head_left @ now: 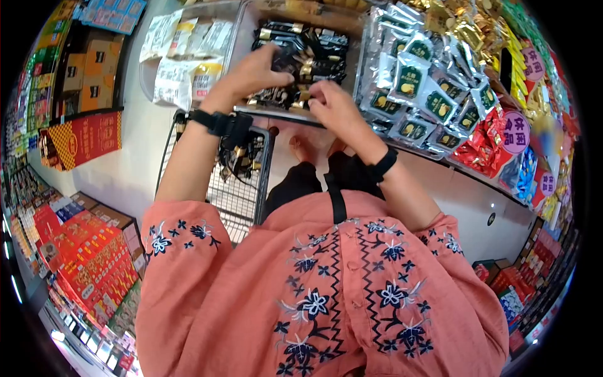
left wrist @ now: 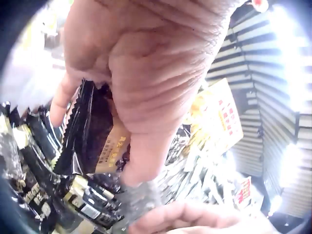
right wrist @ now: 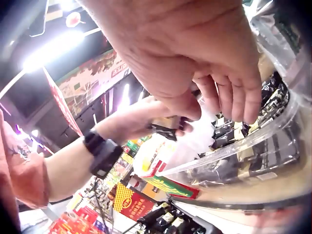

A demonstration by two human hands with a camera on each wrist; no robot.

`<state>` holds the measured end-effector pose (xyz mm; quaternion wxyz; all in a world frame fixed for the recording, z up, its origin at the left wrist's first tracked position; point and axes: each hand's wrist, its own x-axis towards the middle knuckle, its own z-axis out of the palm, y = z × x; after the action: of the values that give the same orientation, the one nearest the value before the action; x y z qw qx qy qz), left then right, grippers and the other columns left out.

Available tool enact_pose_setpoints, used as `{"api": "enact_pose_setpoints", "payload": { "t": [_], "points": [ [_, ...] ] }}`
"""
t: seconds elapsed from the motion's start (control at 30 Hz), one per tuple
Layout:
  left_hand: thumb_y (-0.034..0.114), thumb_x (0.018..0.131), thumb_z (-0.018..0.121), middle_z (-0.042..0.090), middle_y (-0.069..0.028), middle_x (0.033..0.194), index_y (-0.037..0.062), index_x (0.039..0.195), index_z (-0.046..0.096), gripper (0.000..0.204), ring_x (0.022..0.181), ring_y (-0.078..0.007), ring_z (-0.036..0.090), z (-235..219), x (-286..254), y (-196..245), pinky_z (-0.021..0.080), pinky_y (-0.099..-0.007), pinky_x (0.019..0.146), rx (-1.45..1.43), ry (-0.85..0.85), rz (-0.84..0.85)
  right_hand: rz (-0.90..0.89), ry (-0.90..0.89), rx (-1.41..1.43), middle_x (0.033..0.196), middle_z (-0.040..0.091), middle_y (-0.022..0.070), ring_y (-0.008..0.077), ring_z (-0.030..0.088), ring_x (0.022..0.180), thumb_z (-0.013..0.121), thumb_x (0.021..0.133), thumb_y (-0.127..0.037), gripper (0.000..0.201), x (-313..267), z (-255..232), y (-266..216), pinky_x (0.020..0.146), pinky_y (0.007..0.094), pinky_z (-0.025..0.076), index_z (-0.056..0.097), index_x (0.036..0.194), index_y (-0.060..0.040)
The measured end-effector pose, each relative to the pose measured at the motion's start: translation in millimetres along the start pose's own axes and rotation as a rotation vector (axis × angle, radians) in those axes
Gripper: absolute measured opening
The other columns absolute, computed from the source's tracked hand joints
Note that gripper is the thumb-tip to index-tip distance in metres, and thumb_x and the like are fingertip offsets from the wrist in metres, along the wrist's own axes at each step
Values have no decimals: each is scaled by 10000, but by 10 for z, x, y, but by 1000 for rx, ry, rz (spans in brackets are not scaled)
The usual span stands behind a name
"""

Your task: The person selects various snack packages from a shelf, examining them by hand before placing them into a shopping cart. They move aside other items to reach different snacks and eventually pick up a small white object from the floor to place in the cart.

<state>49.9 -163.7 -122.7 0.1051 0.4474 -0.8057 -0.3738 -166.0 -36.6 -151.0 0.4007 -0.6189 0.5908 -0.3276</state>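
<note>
Left hand grips a glossy black foil sachet with a gold label band and a serrated top edge, thumb and fingers curled round it, directly above the clear plastic bin heaped with matching black-and-gold sachets. Right hand sits at the bin's near edge, fingers bent and fingertips drawn close together; whether they pinch a packet cannot be told. To the right of the bin lie crinkled silver pouches with green labels. Below the bin's near edge stands a wire-mesh shopping trolley containing dark sachets.
</note>
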Motion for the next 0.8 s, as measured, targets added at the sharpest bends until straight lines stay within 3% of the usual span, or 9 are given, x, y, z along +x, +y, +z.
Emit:
{"api": "enact_pose_setpoints", "payload": {
  "t": [0.03,0.07,0.2,0.23,0.4,0.47,0.57,0.67,0.8],
  "points": [
    [390,773,787,702,-228,1014,-73,1246,545,705,921,-319,693,-188,-205,182,538,-401,844,-138,7,-101,-147,36,-132,1062,654,215,415,613,1014,660,848,-163,306,51,51,87,893,473,497,641,1094,19],
    [408,769,802,702,-202,1004,-78,1245,542,728,911,-281,687,-310,-394,215,537,-382,834,-236,-27,-220,-127,-6,-250,1121,639,222,416,598,1064,677,844,-177,349,91,62,62,933,479,489,629,1126,23],
    [391,777,814,706,-189,1059,-70,1274,548,728,960,-231,685,-369,-1342,176,527,-338,877,-245,186,-294,19,-153,-535,1178,639,222,421,591,1131,708,844,-281,472,286,215,156,969,488,492,611,1216,-7],
    [287,820,794,675,-122,1131,-56,1334,505,682,1040,-178,623,-311,-1574,142,490,-319,950,-263,153,-365,75,-194,-574,1187,636,219,419,585,1149,707,843,-279,471,322,242,134,974,497,493,609,1219,-12],
    [333,826,771,665,-120,1017,-80,1259,529,645,835,-149,641,499,-2306,-125,549,-286,735,-547,81,-708,208,-339,-666,1302,586,229,429,567,1213,719,859,-356,527,461,315,129,1003,494,496,601,1250,-24],
    [412,802,798,680,-142,1013,-91,1263,533,733,840,-171,662,971,-2485,-441,556,-301,751,-600,93,-732,252,-365,-676,1346,557,240,434,549,1243,759,812,-444,661,502,342,132,1025,495,484,586,1290,-22],
    [455,757,810,684,-259,1111,-110,1274,540,812,1004,-333,689,1237,-2592,-579,528,-397,908,-436,33,-742,323,-393,-662,1372,535,264,442,513,1289,795,744,-528,821,577,378,198,1057,506,455,567,1351,-24],
    [470,740,835,645,-293,1166,-110,1271,536,841,1061,-370,660,1478,-2627,-681,513,-406,937,-553,235,-767,316,-413,-713,1383,523,269,447,499,1297,790,752,-531,834,592,404,217,1064,505,441,558,1374,-26],
    [349,817,832,560,-280,1279,-97,1378,464,806,1130,-342,617,1587,-2624,-715,492,-399,992,-184,371,-621,313,-415,-784,1393,511,268,452,493,1290,795,741,-542,831,580,439,299,1065,501,430,581,1364,-35]
  ]
}}
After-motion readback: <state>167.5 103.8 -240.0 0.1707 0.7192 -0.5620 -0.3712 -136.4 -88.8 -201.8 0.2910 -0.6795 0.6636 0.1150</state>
